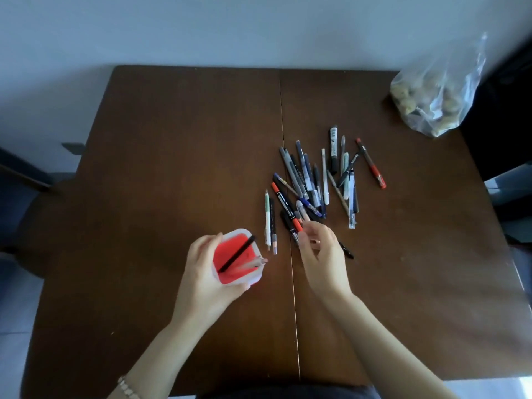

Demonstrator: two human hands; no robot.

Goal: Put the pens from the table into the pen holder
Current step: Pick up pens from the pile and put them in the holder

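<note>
The pen holder [240, 231], a pale square cup with a red inside, stands on the brown table [172, 154] near its front. My left hand [201, 275] is wrapped around its left side. A black pen [237, 257] and a clear pen [257, 262] lean inside it. Just to the right, my right hand [324, 254] has thumb and fingertips pinched on the near end of a black and orange marker [283, 203], which still lies on the table. Several more pens [316, 180] are scattered in a pile beyond that hand. A black pen [347, 251] pokes out from under it.
A white and green pen [268, 217] and a dark pencil [273, 226] lie side by side between the holder and the pile. A red pen [371, 164] lies apart at the right. A clear plastic bag [434, 96] with lumpy contents sits at the far right corner.
</note>
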